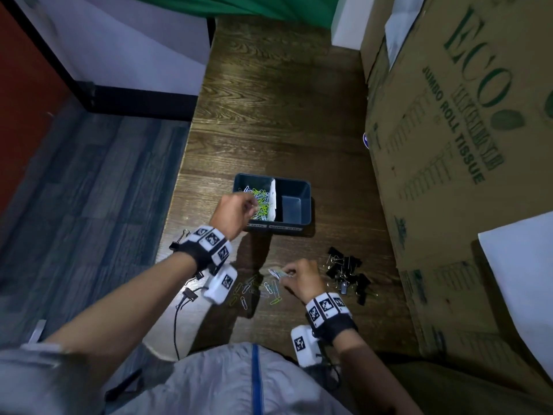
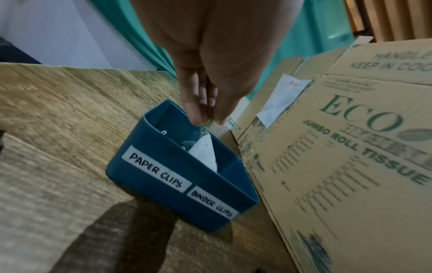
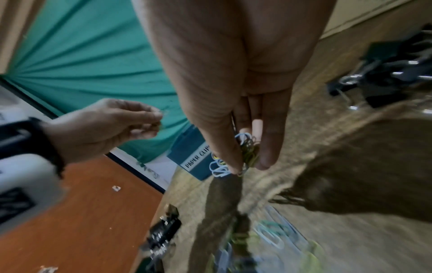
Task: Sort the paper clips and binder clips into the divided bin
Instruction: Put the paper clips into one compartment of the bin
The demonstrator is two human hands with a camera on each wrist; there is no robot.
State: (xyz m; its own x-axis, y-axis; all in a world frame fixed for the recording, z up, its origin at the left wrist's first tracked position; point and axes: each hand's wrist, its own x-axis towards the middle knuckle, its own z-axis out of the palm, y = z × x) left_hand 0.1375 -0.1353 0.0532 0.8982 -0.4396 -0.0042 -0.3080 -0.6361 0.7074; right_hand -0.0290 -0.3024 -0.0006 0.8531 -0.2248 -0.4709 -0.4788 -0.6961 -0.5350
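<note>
The blue divided bin (image 1: 305, 205) stands mid-table, split by a white divider (image 1: 273, 199); its labels read PAPER CLIPS and BINDER CLIPS (image 2: 163, 184). Coloured paper clips (image 1: 261, 199) fill the left compartment; the right one looks empty. My left hand (image 1: 253, 206) hovers over the left compartment, fingertips pinched on a thin paper clip (image 2: 234, 124). Nearer me, my right hand (image 1: 285, 274) pinches a bunch of paper clips (image 3: 247, 149) just above the table. Loose paper clips (image 1: 257, 290) lie beneath it. A pile of black binder clips (image 1: 347, 274) sits to its right.
A tall cardboard box (image 1: 449, 145) walls off the table's right side, close to the bin. The table's left edge (image 1: 176, 205) drops to the floor. A few stray binder clips (image 1: 190, 293) lie near that edge by my left wrist.
</note>
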